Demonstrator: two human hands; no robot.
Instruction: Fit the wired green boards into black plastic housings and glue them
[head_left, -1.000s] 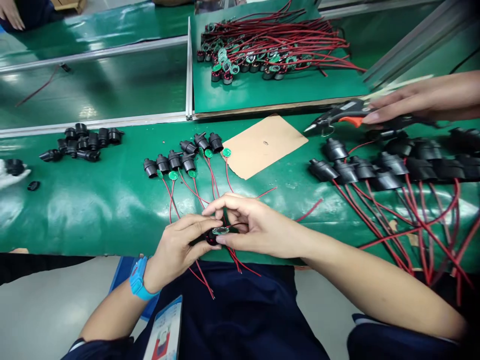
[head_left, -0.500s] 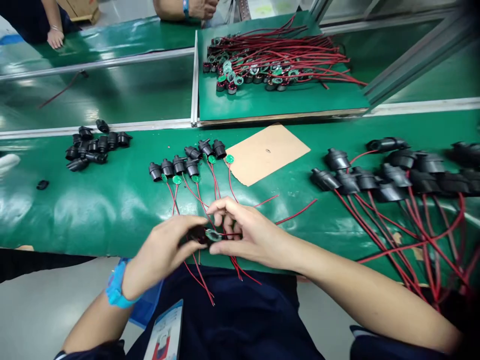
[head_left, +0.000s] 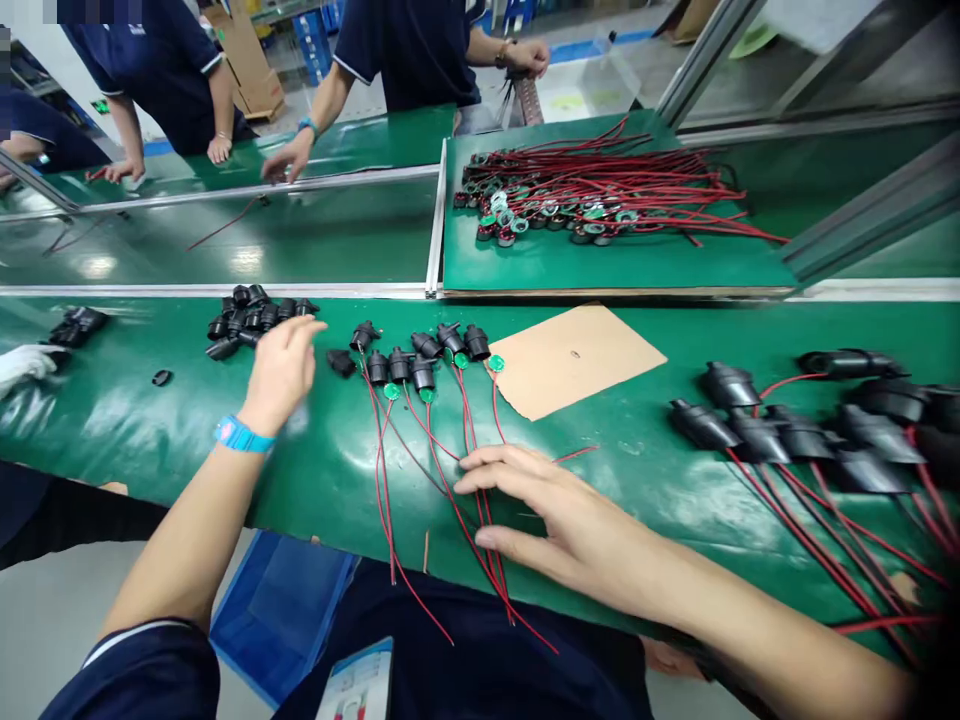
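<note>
My left hand (head_left: 281, 370), with a blue band at the wrist, is over the green table beside a pile of black housings (head_left: 259, 316); its fingers are stretched out, and nothing shows in them. A lone black housing (head_left: 341, 363) lies just right of it. My right hand (head_left: 536, 500) is spread near the red wires (head_left: 487, 520), its fingers apart and holding nothing. Those wires run from a middle group of black housings (head_left: 424, 374), several with green discs (head_left: 427, 396) at their mouths.
Brown cardboard (head_left: 581, 360) lies right of the middle group. More wired black housings (head_left: 757, 438) are at the right. A raised green shelf (head_left: 615, 272) bears red-wired parts. At the left edge is another person's gloved hand (head_left: 26, 368); people stand across the table.
My left hand has moved left and forward, away from my right hand. My right hand has opened and let go of the small wired part. The view has tilted up, showing more people.
</note>
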